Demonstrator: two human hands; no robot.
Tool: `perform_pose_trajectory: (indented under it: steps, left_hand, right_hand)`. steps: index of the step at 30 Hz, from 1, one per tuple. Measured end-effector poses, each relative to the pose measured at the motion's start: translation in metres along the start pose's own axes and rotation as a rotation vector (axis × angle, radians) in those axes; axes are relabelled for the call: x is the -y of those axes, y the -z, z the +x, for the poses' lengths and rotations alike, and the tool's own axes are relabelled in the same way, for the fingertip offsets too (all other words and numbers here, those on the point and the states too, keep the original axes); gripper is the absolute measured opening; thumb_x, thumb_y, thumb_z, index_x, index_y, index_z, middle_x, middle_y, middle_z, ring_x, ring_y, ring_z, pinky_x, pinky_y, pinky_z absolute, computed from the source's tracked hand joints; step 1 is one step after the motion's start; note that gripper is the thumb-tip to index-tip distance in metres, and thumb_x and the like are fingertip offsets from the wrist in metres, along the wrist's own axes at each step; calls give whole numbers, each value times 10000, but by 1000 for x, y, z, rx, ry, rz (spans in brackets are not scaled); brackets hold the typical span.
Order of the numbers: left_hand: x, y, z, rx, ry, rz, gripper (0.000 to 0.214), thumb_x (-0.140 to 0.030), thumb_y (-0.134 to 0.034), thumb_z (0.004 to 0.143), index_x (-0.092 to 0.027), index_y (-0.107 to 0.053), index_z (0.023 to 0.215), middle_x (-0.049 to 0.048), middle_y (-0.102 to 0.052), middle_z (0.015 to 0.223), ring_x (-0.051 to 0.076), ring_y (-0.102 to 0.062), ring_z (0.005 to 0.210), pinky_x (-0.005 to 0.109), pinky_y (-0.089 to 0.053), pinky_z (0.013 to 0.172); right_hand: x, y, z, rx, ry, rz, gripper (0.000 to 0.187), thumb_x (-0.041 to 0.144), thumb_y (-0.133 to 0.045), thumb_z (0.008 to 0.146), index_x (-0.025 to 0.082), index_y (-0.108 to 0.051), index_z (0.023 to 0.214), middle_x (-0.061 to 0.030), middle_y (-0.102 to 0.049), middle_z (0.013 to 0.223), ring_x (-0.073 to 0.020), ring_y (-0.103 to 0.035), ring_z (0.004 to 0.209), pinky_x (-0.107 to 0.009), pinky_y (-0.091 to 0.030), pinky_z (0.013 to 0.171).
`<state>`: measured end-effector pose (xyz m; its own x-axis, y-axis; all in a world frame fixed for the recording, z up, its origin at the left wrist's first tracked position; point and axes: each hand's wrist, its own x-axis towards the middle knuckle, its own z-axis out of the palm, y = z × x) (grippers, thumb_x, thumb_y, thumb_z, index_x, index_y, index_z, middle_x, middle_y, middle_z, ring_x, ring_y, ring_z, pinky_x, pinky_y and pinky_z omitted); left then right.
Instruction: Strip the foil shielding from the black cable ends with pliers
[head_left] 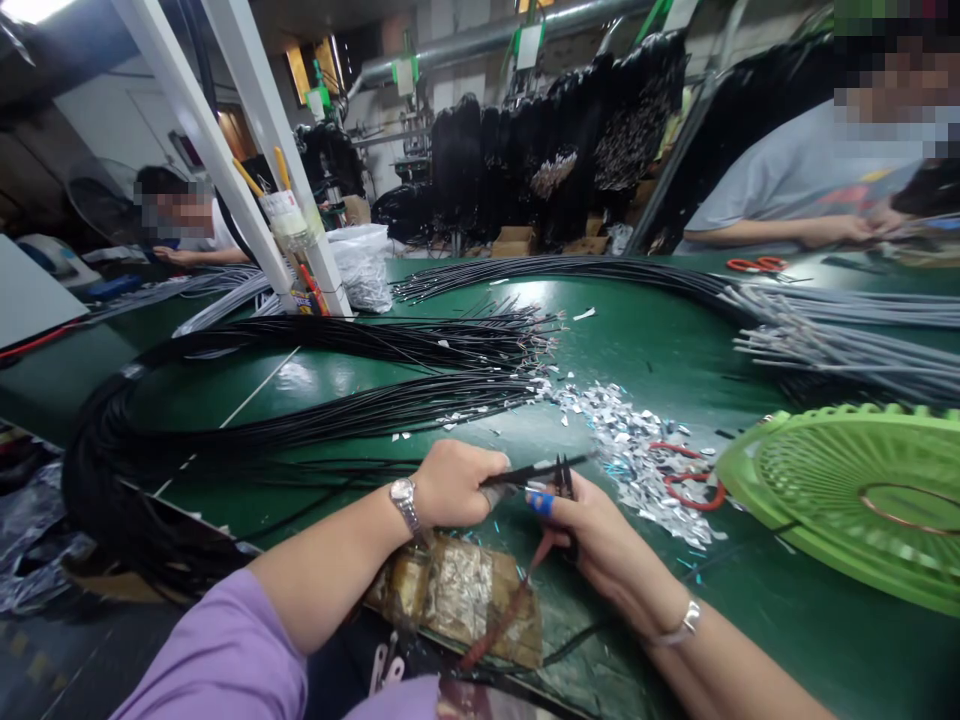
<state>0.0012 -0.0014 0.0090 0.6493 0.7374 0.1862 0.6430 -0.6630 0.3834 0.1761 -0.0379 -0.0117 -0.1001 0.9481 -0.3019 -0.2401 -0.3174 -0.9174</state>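
My left hand (454,485), with a watch on the wrist, is closed around a few black cables (517,473) whose ends point to the right. Close beside it, my right hand (600,525) is closed on a small black two-jawed hand tool (563,478), with its jaws at the cables; its exact kind is unclear. Blue tape (540,502) wraps the right thumb. Beneath my hands lies a worn, tape-covered pad (472,590), and a reddish-brown strip (517,600) hangs by the right hand. Behind them, bundles of black cables (360,412) stretch across the green table (637,340).
Silvery scraps (637,455) litter the table around red-handled scissors (694,490). A green fan (862,500) stands at right, near grey cables (825,345). Posts (277,130) and a plastic bag (360,265) are at left. Two people (810,190) sit across the table.
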Motion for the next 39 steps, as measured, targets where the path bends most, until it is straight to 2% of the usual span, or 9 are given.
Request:
perform_pose_trajectory:
  steps: [3,7,15,20,22,26,30,34,39]
  left_hand:
    - [-5,-3,-2,-12,-83,222,63,-203,-544,697,-181,-594,728,14,-590,646,152,-557,615,246,-361,530]
    - [-8,-5,-1,-25,-107,303,117,-191,-547,671,-178,-609,769,32,-624,693,168,-584,653,252,-361,530]
    - [-9,-4,5,14,228,-58,256,-391,-520,840,-173,-624,753,9,-602,615,141,-536,565,237,-321,511]
    - [-6,-8,9,-29,276,57,109,-266,-573,762,-175,-627,789,18,-599,632,169,-560,611,247,-347,543]
    - [-1,-8,12,-57,294,-77,130,-287,-560,781,-169,-609,757,8,-585,629,149,-539,607,236,-358,553]
    - [8,-3,14,-29,485,-679,272,-400,-552,804,-157,-532,683,-46,-463,496,81,-397,442,201,-304,439]
    - [12,3,13,102,614,-1086,379,-505,-646,707,-150,-519,669,-89,-369,389,37,-247,322,179,-177,338]
    - [15,4,14,165,657,-1250,437,-527,-718,617,-142,-514,654,-98,-362,352,18,-219,291,164,-156,317]
    - [12,4,15,182,657,-1251,470,-543,-748,569,-139,-523,649,-95,-370,337,16,-232,279,156,-153,303]
  right_hand:
    - [-1,-2,0,7,-70,107,308,258,-776,468,186,-530,639,93,-374,466,-51,-258,410,-185,-229,355]
    - [-2,-3,0,-6,-84,146,253,259,-729,490,192,-527,627,90,-371,451,-53,-250,403,-185,-230,357]
    - [0,1,5,-138,200,-156,303,236,-747,485,203,-579,734,29,-556,592,-124,-466,526,-220,-342,435]
    - [-3,-2,7,-8,-1,78,288,291,-742,477,195,-496,594,83,-380,480,-56,-258,409,-206,-183,378]
    - [-3,0,8,25,-2,117,282,312,-731,497,196,-513,634,87,-373,492,-56,-247,405,-210,-181,380]
    - [-1,10,13,-140,271,-202,374,380,-689,612,215,-574,927,33,-538,633,-139,-457,501,-270,-367,466]
    - [-5,15,13,-103,539,-727,314,429,-550,784,206,-575,1003,-90,-652,885,-265,-610,825,-409,-471,763]
    - [-12,12,10,-38,754,-1000,223,288,-431,872,206,-589,1007,-110,-644,906,-258,-604,850,-400,-488,792]
    - [-15,12,12,-82,905,-1141,143,185,-435,852,215,-575,845,-66,-615,767,-220,-578,715,-339,-499,661]
